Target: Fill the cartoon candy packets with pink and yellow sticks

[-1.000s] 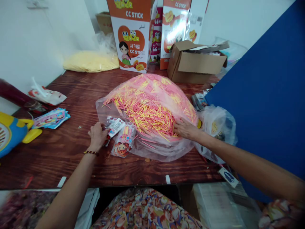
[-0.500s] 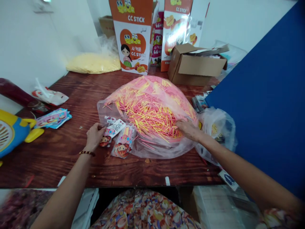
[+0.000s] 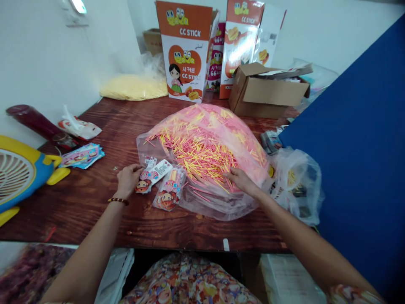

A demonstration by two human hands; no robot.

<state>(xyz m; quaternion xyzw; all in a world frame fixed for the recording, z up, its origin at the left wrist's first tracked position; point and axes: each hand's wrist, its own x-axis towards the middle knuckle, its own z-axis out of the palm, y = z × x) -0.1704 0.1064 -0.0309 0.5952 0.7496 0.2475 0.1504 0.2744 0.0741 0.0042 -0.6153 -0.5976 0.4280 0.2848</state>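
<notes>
A big clear plastic bag lies opened on the table, heaped with thin pink and yellow candy sticks. At the heap's lower right edge, the bent fingers of my right hand are closed among the sticks. My left hand, with a beaded bracelet at its wrist, pinches the left edge of a small printed packet; its fingertips are partly hidden. A white-backed packet overlaps that one. Just right of them lies a clear printed packet with sticks showing inside.
Flat blue-pink packets and a yellow-blue fan are at the left. Printed cartons, an open brown box and a yellow-filled bag stand behind. A crumpled plastic bag sits right, beside a blue panel.
My right hand has shifted left and slightly down along the edge of the heap, its fingers drawn closer together. My left hand stays at the packet. The whole view has shifted slightly.
</notes>
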